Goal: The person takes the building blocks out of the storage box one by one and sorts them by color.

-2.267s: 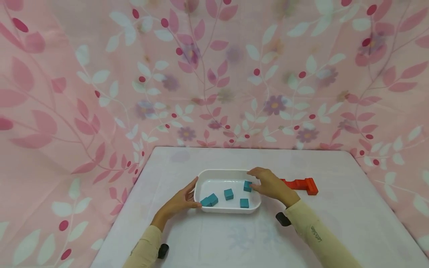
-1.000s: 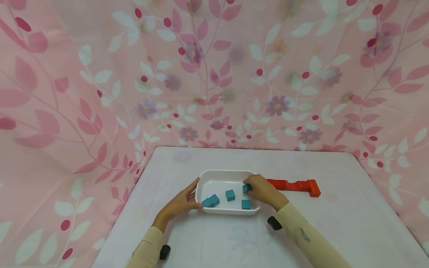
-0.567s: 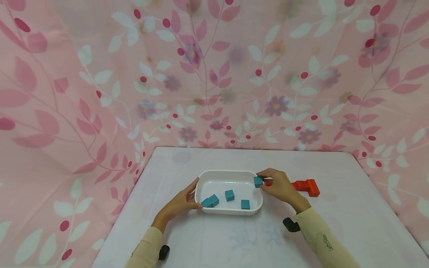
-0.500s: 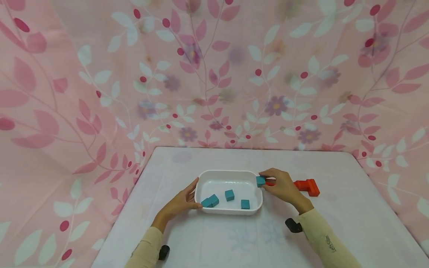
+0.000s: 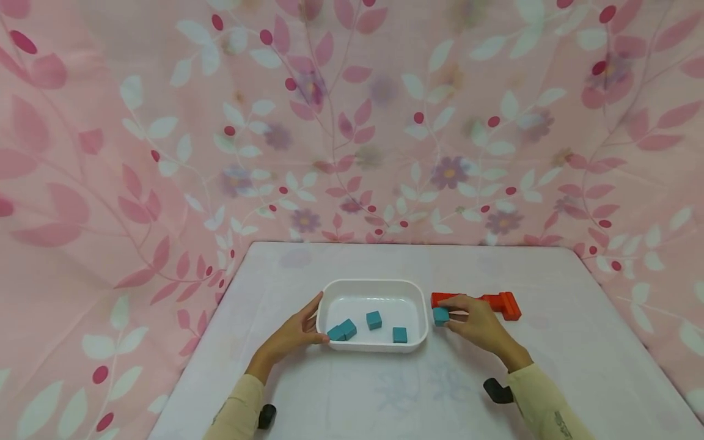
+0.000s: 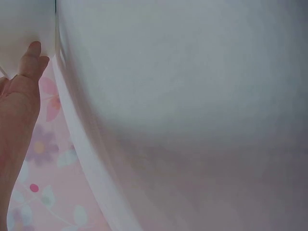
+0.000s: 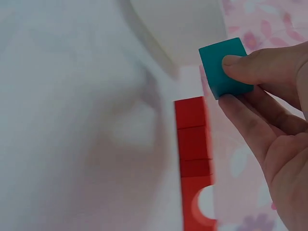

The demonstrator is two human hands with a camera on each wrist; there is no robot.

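Note:
A white tray (image 5: 373, 347) stands on the table, with several teal cubes in it: one near the middle (image 5: 374, 319), one at the front right (image 5: 399, 335), and two touching at the front left (image 5: 342, 330). My left hand (image 5: 294, 336) holds the tray's left end, thumb at the front corner and fingers along the outer wall; the left wrist view shows part of this hand (image 6: 30, 77). Right of the tray, my right hand (image 5: 480, 324) pinches another teal cube (image 7: 224, 67) between thumb and fingertips, close in front of the row of red blocks (image 5: 503, 304).
The red blocks lie end to end behind my right hand, which covers part of the row; one has a round notch, seen in the right wrist view. White cloth covers the table (image 5: 352, 397). A pink floral curtain (image 5: 352, 122) hangs behind it.
My right hand took a teal cube from the tray's right side, lifted it over the right rim, and moved it right and toward me, beside the red blocks. My left hand stayed on the tray.

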